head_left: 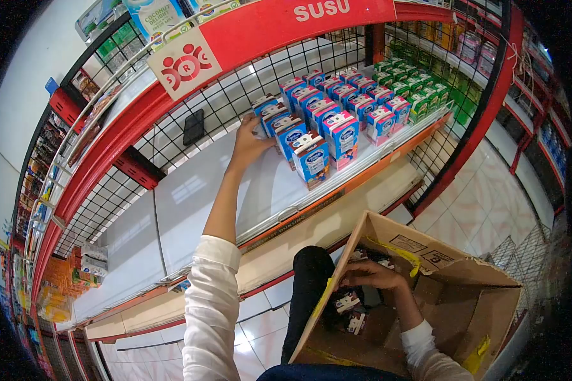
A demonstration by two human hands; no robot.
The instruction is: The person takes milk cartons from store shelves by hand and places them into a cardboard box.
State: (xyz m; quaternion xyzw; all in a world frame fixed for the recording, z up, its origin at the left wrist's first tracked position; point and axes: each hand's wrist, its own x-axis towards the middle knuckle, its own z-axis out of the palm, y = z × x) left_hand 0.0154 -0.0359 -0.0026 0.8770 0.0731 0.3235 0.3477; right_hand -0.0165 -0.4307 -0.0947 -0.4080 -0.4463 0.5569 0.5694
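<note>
My left hand (252, 141) is at the rear of a row of blue and brown milk cartons (291, 134) on the white shelf (197, 190); its fingers close round the side of a carton at the row's back. Pink and blue cartons (341, 134) stand in rows just to the right. Inside an open cardboard box (445, 298) at the lower right, my right hand (370, 276) reaches over small brown and white cartons (347, 303). Its fingers are bent, and what they touch is partly hidden in shadow.
Green cartons (419, 95) stand at the shelf's right end. A dark phone (194, 127) lies behind, near the wire grid. The red sign (292, 22) and curved red rail cross above. Orange packs (67, 276) sit at the far left.
</note>
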